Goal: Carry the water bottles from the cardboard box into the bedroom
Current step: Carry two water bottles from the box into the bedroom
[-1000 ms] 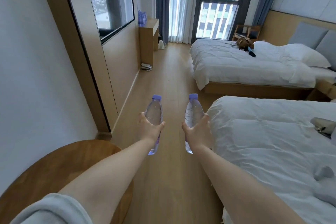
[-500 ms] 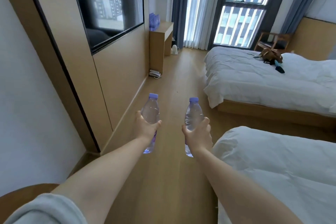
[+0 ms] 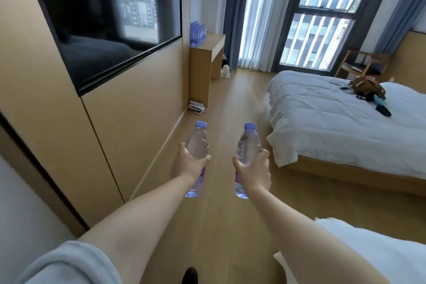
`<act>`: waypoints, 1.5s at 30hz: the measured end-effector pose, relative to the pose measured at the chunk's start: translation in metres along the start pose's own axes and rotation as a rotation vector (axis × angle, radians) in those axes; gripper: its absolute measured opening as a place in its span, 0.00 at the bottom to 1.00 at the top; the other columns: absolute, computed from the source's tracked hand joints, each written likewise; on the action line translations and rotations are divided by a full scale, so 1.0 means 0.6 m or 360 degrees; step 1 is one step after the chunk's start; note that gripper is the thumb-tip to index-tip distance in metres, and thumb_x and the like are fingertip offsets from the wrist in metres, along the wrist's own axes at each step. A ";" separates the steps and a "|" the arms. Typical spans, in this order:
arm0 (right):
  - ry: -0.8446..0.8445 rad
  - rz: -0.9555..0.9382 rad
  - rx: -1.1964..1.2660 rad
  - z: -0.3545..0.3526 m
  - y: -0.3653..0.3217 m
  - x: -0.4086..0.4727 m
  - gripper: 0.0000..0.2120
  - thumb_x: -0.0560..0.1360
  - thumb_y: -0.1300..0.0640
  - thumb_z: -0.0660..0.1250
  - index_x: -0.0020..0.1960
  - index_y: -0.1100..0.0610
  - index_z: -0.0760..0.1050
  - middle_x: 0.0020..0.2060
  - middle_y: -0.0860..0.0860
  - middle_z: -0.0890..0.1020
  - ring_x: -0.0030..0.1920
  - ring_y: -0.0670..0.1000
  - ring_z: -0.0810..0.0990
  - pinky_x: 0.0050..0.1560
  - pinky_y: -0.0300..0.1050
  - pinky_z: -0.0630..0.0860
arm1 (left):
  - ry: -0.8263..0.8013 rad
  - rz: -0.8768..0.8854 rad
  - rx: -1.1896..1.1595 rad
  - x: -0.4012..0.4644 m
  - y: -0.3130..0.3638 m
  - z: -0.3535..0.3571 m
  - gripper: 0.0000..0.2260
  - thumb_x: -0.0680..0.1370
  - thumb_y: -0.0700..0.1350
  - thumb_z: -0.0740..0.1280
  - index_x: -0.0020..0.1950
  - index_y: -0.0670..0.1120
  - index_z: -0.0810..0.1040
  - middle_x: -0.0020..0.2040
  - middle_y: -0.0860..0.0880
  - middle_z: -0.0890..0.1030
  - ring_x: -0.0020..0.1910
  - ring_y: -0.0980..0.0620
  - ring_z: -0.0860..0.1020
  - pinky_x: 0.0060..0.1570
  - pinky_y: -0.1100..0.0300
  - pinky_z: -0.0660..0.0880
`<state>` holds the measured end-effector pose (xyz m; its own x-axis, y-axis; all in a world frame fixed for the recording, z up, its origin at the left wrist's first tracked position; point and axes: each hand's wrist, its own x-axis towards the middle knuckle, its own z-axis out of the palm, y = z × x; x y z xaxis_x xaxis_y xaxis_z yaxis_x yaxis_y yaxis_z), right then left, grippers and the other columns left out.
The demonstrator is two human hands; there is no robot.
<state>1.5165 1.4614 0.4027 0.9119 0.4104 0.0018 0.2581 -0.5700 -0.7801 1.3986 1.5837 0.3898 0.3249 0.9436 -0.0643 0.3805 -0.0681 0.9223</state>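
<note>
We hold both arms stretched out ahead over the wooden floor [image 3: 221, 226], one clear water bottle in each of our hands. Our left hand [image 3: 192, 163] is curled around the middle of the left bottle [image 3: 196, 145], thumb on one side and fingers wrapped round the other, and the bottle stands upright with its pale purple cap on top. Our right hand [image 3: 254, 172] grips the right bottle [image 3: 247, 145] in the same way, also upright and capped; the two bottles are near each other but not touching. To the left runs a tan wall panel with a dark glass pane [image 3: 103, 21] set into it. At the far end of that wall stands a wooden desk, and on its tabletop [image 3: 213, 40] sits a cluster of what look like more purple-capped bottles [image 3: 197, 32], too small and blurred to count. A white telephone [image 3: 196, 106] lies on the floor at the near foot of the desk. To the right is a bed [image 3: 334, 127] with white bedding, and a brown bag [image 3: 366, 86] rests on it at the far side. A corner of another white bed [image 3: 373, 251] shows at the near right. Tall windows with sheer curtains [image 3: 260, 14] fill the far wall.
</note>
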 end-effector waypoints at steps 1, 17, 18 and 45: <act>-0.0018 0.0021 -0.0019 0.015 -0.011 0.038 0.33 0.71 0.41 0.69 0.67 0.55 0.59 0.61 0.53 0.73 0.54 0.60 0.78 0.51 0.51 0.73 | -0.0016 0.0002 0.0024 0.039 0.004 0.009 0.27 0.66 0.55 0.77 0.53 0.54 0.62 0.49 0.54 0.76 0.46 0.49 0.76 0.49 0.57 0.72; -0.0250 0.0045 -0.0037 0.240 -0.172 0.636 0.35 0.68 0.40 0.72 0.65 0.54 0.60 0.58 0.51 0.74 0.54 0.58 0.79 0.54 0.56 0.77 | -0.0147 -0.0091 0.0127 0.641 0.134 0.233 0.27 0.65 0.55 0.77 0.54 0.50 0.65 0.52 0.50 0.80 0.51 0.44 0.79 0.57 0.49 0.75; -0.0263 0.0055 -0.0007 0.253 -0.175 0.679 0.34 0.68 0.40 0.72 0.64 0.54 0.60 0.57 0.50 0.74 0.53 0.58 0.79 0.54 0.55 0.77 | -0.0144 -0.0104 0.0125 0.674 0.140 0.253 0.27 0.66 0.54 0.78 0.54 0.50 0.65 0.52 0.49 0.80 0.51 0.44 0.79 0.57 0.49 0.75; -0.0344 0.0095 0.0207 0.517 -0.422 1.831 0.26 0.67 0.48 0.72 0.54 0.52 0.58 0.45 0.49 0.75 0.47 0.56 0.80 0.50 0.52 0.76 | -0.0154 -0.0058 0.0151 1.725 0.452 0.702 0.27 0.68 0.52 0.77 0.55 0.50 0.63 0.51 0.48 0.78 0.47 0.47 0.77 0.48 0.55 0.73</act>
<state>2.3538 2.2773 0.4080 0.8313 0.5294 -0.1693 0.1501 -0.5071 -0.8487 2.2027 2.4051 0.4129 0.3896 0.9106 -0.1377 0.4720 -0.0691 0.8789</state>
